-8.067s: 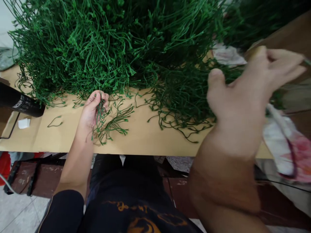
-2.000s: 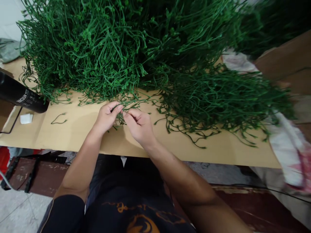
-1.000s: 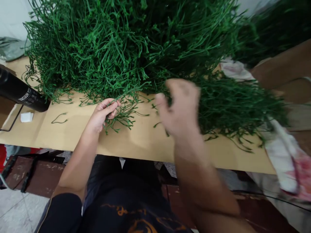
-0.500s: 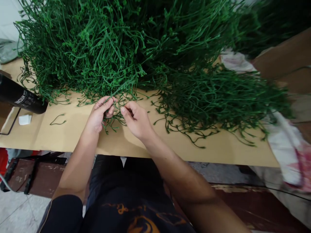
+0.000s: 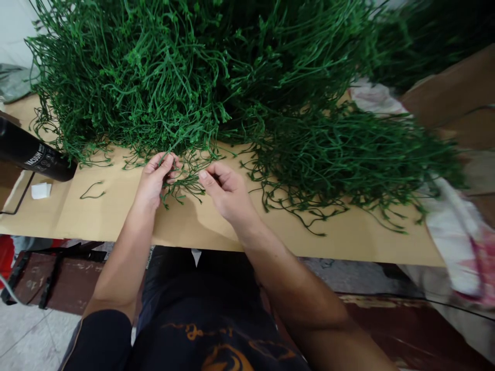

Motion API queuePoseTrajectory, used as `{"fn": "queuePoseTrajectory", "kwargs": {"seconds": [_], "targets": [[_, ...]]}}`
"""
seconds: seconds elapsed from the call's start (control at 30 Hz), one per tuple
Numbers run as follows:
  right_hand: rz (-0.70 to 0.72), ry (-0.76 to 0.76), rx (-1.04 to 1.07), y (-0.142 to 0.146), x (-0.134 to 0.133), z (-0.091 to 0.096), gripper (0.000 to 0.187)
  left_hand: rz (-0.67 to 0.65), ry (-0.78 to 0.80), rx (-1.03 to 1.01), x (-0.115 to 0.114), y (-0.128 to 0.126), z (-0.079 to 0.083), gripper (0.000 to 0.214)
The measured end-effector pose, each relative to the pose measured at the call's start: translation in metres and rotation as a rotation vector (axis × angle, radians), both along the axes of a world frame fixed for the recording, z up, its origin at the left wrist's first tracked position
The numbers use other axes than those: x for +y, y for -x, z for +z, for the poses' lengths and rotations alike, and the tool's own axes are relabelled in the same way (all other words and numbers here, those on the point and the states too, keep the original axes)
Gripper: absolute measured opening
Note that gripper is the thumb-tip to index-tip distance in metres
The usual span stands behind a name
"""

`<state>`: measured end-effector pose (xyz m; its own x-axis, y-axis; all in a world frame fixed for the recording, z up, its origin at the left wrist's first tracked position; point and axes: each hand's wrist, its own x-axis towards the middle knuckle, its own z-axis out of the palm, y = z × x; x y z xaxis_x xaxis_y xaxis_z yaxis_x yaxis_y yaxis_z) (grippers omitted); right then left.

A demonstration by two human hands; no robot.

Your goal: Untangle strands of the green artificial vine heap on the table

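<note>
My left hand point(image 5: 152, 178) is closed around a small bunch of green plastic sprigs point(image 5: 184, 181) on the brown cardboard tabletop point(image 5: 216, 226). My right hand point(image 5: 226, 191) sits just to its right, fingers curled and pinching a thin green stem of that bunch. Both hands work at the front edge of a big heap of green artificial sprigs point(image 5: 185, 77). A second, flatter and darker pile of sprigs point(image 5: 348, 154) spreads to the right.
A black cylinder with white lettering point(image 5: 33, 152) lies at the left edge, beside a small white piece point(image 5: 40, 190) and one loose green stem point(image 5: 92, 190). White-and-pink cloth point(image 5: 460, 232) hangs at the right. A brown board point(image 5: 452, 98) stands behind it.
My right hand swung out to the dark pile on the right and came back to meet my left hand. My left hand stayed on its bunch throughout.
</note>
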<state>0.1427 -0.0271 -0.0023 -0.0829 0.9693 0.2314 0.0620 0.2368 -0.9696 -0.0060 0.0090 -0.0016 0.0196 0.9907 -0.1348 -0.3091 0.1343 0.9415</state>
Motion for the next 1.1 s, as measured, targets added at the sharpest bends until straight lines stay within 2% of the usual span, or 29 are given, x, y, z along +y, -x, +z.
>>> {"fn": "queuePoseTrajectory", "kwargs": {"seconds": [0.03,0.1,0.17,0.27,0.33,0.4,0.47,0.5,0.57,0.6,0.67,0.73,0.8,0.97,1.1], "targets": [[-0.036,-0.024,-0.028,-0.008,0.001,0.004,0.041,0.001,0.009,-0.005,0.000,0.001,0.000,0.019],[-0.200,-0.082,-0.107,-0.034,0.005,0.012,0.035,0.006,0.015,-0.024,-0.001,0.002,-0.001,0.019],[-0.468,-0.135,-0.230,-0.071,0.011,0.021,0.030,0.008,0.012,-0.043,-0.001,0.004,0.000,0.019],[-0.813,-0.155,-0.604,-0.127,0.022,0.027,0.022,0.031,0.028,-0.045,-0.001,0.006,0.001,0.019],[-0.903,-0.177,-0.824,-0.144,0.026,0.025,0.041,0.054,0.044,-0.044,-0.001,0.007,0.002,0.019],[-0.832,-0.280,-0.880,-0.133,0.024,0.019,0.051,0.046,0.045,-0.063,-0.001,0.008,0.002,0.018],[-0.593,-0.423,-0.815,-0.097,0.019,0.010,0.047,0.014,0.030,-0.099,-0.001,0.009,0.002,0.018],[-0.409,-0.459,-0.791,-0.073,0.015,0.005,0.044,0.003,0.020,-0.118,-0.002,0.009,0.002,0.017],[-0.053,-0.437,-0.785,-0.026,0.011,-0.002,0.046,-0.001,-0.001,-0.139,-0.004,0.008,0.002,0.015],[0.054,-0.404,-0.787,-0.005,0.009,-0.004,0.045,0.004,-0.016,-0.138,-0.005,0.008,0.002,0.014],[0.178,-0.322,-0.788,0.022,0.011,-0.006,0.040,0.018,-0.044,-0.113,-0.008,0.007,0.003,0.012],[0.245,-0.255,-0.749,0.032,0.015,-0.007,0.025,0.031,-0.053,-0.083,-0.010,0.008,0.005,0.012],[0.276,-0.214,-0.672,0.028,0.020,-0.009,0.013,0.044,-0.046,-0.064,-0.011,0.012,0.007,0.013],[0.169,-0.049,-0.292,0.008,0.031,-0.018,0.007,0.121,-0.091,0.061,-0.013,0.035,0.012,0.020],[0.112,0.046,0.008,0.005,0.035,-0.021,0.014,0.215,-0.088,0.242,-0.020,0.058,0.015,0.031]]}}
